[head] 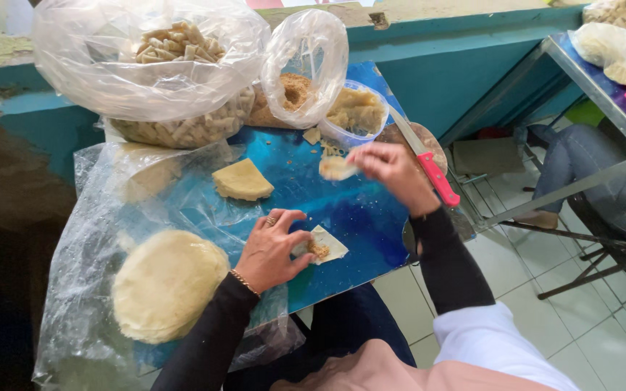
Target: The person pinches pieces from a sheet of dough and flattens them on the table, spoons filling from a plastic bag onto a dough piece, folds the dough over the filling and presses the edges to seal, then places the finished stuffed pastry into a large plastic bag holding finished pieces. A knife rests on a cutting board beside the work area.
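Two hands folded pastry wrappers on a crowded blue table [356, 217].

A stack of round wrappers [167, 284] lay on clear plastic just left of the left hand [273, 250], a wedge of cut wrappers [241, 180] sat further up, and a pink-handled knife [429, 170] lay beside the right hand [393, 170]. The left hand's fingers, bent, pressed a small wrapper with brown filling [320, 247] onto the table; the right hand's fingertips pinched another wrapper piece [337, 168] above it. At the far edge stood a large clear bag of finished rolls [175, 80], a smaller bag of brown filling [297, 88], and a clear tub [356, 112].
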A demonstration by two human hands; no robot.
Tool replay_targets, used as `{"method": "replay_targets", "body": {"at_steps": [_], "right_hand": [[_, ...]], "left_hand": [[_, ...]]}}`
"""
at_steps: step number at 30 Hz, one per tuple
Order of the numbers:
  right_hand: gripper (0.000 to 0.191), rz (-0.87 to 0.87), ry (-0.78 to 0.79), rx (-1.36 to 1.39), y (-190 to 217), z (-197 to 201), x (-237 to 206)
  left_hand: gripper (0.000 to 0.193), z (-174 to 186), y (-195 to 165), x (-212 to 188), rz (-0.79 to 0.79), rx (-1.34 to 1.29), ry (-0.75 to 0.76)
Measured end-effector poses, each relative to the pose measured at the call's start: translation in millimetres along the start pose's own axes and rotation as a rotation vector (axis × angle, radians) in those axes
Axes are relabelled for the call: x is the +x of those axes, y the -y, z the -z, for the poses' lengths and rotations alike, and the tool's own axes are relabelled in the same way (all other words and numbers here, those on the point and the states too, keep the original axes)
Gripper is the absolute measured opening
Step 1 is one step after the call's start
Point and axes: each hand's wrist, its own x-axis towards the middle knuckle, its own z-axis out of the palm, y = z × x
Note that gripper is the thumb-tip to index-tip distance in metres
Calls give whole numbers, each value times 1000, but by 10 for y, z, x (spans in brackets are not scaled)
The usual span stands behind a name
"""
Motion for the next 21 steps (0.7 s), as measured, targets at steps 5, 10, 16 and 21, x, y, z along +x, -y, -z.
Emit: {"method": "replay_targets", "body": {"at_steps": [5,10,16,21], "right_hand": [[17,185,-152,68,32,32,1017],[15,366,-323,-427,-32,-159,1825],[15,762,-400,-1113,125,-613,1721],[12,533,-185,-716,271,-620,117]], "left_hand": [[14,-114,18,-32,-59,14,-12],[10,-143,14,-30,-86,21,-64],[10,-73,62,-22,110,28,-111],[22,-47,70,-48,181,52,-32]]}}
